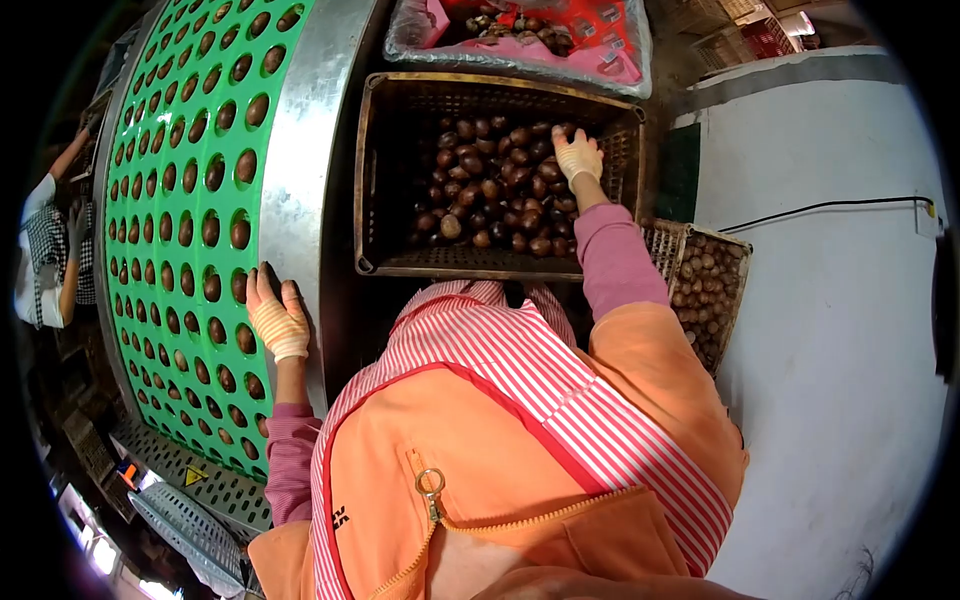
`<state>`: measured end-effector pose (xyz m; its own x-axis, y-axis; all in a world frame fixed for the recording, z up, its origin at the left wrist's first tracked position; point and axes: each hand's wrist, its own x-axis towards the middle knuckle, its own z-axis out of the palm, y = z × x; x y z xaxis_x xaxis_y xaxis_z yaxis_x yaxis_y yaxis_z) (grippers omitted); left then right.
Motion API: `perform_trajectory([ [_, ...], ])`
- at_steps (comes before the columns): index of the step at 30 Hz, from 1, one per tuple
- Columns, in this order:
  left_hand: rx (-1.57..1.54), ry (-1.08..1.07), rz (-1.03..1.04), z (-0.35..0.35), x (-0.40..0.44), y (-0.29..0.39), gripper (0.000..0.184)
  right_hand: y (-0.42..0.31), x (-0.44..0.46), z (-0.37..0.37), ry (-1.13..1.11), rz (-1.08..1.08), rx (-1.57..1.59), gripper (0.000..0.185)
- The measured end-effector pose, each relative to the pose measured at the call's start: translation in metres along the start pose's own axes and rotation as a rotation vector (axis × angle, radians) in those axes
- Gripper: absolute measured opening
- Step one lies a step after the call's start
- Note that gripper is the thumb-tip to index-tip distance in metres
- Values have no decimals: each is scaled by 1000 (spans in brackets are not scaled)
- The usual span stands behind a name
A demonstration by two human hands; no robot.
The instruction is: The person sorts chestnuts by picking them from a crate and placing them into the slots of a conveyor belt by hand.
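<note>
Right hand (578, 156) down in the crate (440, 268), fingers loosely spread, passion fruits (490, 188) beneath and left of them, any grip impossible to tell; left hand (278, 325), fingers parted, touches the green cupped conveyor (230, 197).

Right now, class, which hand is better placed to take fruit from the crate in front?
Probably the right hand: it reaches into the crate, at the fruit, while the left hand lies at the green panel.

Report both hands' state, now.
Left hand: open, thumb apart, at the green belt's edge.
Right hand: over round fruits in the crate; grip cannot be told.
</note>
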<state>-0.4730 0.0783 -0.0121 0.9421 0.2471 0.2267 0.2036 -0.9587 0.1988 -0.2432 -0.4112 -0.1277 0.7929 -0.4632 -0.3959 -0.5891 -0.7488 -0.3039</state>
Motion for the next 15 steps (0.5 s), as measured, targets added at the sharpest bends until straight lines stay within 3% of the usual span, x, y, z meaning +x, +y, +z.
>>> perform_trajectory([
  [2, 0, -8, -1, -1, 0, 0, 51, -5, 9, -15, -139, 39, 18, 82],
  [7, -17, -13, -18, 0, 0, -1, 51, 5, 26, -27, -252, 77, 219, 90],
  [11, -10, -13, -24, 1, 0, -2, 52, 26, 50, 4, -391, 258, 509, 106],
  [12, -12, -10, -23, 1, 1, -1, 52, 25, 39, 8, -420, 248, 602, 110],
  [15, -14, -12, -23, -2, 1, 2, 51, 31, 45, 22, -449, 115, 443, 108],
])
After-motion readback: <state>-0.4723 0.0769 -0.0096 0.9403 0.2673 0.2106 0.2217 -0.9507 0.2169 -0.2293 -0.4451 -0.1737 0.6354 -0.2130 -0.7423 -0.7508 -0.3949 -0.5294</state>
